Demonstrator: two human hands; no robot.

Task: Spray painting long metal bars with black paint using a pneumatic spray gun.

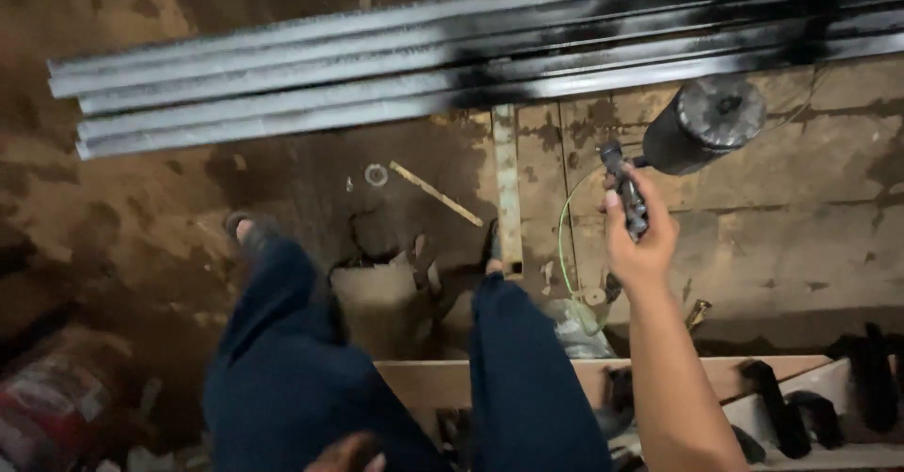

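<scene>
Head view, looking straight down, logged as I see it from my station. Floor [772, 236]: rough concrete, brown and heavily stained, with dark patches, seams and cracks; dim light. Across the top: a row of long metal bars [377, 67] lying side by side, grey at their left ends, coated glossy black from about the middle rightward. A narrow wooden batten [506, 189] runs under the bars toward the feet. Loose on the floor: a small ring [376, 174], a thin stick [436, 193] lying diagonally, a torn piece of cardboard [377, 293], and a green cord [563, 236] looping down from the tool. Right hand [640, 232]: fingers wrapped around the grip of a spray gun [629, 199], held up in front of the bars and just below their painted stretch. Container: the gun's dark cylindrical cup [702, 123], lid speckled grey and closed; I cannot tell its contents. Left hand [348, 455]: only a sliver shows at the bottom edge, so I cannot tell whether it holds anything. Legs in dark blue trousers [292, 359], feet planted apart. Bottom right: a pale wooden plank [584, 373] and several black curved parts [782, 406] resting on a light board. Bottom left: a blurred red and white object [52, 406], not identifiable.
</scene>
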